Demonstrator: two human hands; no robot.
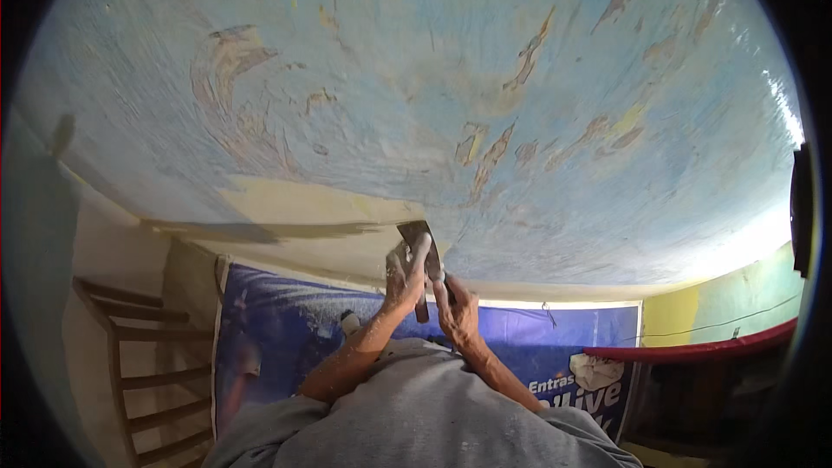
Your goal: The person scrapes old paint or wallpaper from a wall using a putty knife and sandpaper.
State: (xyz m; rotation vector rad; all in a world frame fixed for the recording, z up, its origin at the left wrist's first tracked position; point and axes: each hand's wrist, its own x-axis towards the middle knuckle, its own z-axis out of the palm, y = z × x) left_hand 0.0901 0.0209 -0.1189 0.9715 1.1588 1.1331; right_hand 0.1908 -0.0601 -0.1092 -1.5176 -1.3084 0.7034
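Note:
A scraper [417, 230] with a dark flat blade meets a large plastered surface [347, 147]. My left hand [406, 276] is closed at the blade, its fingers pressed along it. Just to the right, my right hand [458, 308] is closed around the scraper's lower end. Between the hands, a brownish piece [422, 308] sticks out below; I cannot tell whether it belongs to the scraper. Around the blade, a pale cream patch [321, 208] borders worn blue paint. Whitish specks dot my left forearm.
A blue printed banner [286, 312] spreads behind my arms. At the left stands a wooden ladder-like frame [156, 334]. A crumpled white item [596, 371] lies against the banner at the right, near a red-edged dark object [693, 354]. Brown patches mark the blue paint.

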